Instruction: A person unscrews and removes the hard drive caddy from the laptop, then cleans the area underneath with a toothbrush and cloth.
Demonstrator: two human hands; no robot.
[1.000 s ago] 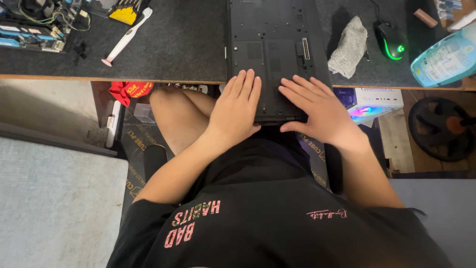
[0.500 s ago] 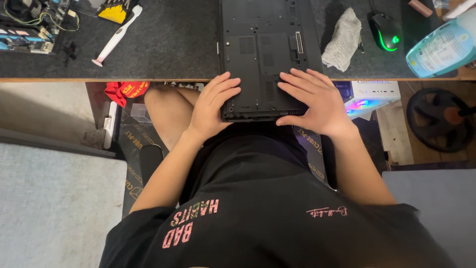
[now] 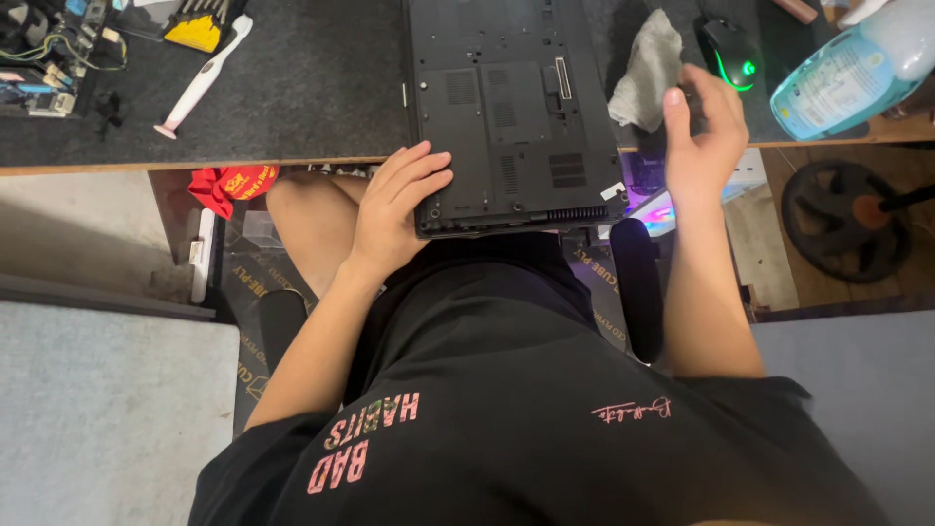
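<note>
Head view, the only one we have. Laptop [image 3: 506, 107] lies bottom-up on the dark mat of the counter [image 3: 292, 97], near edge hanging a bit over the counter's front, above our lap. Left hand [image 3: 394, 209] rests flat on its near-left corner, fingers [image 3: 424, 170] spread narrow and lying on the shell, thumb side at the edge; pressing rather than gripping, as far as we can tell. Right hand [image 3: 701, 136] is off the laptop, up by the grey cloth [image 3: 645, 70], fingers loosely curled and holding nothing we can see; whether they touch the cloth we can't tell.

Handling, our guess: the laptop is stiff, fairly heavy for one hand, w/ a smooth plastic base that may slide on the mat. Vents and the small panels look like weak spots, so take it by both long side edges or the two near corners, not by the overhang alone.

Around: mouse [image 3: 730, 44] w/ green light just right of the cloth, blue bottle [image 3: 842, 78] far right, white tool [image 3: 200, 83] and circuit boards [image 3: 39, 78] far left, red item [image 3: 234, 183] under the counter at left.
</note>
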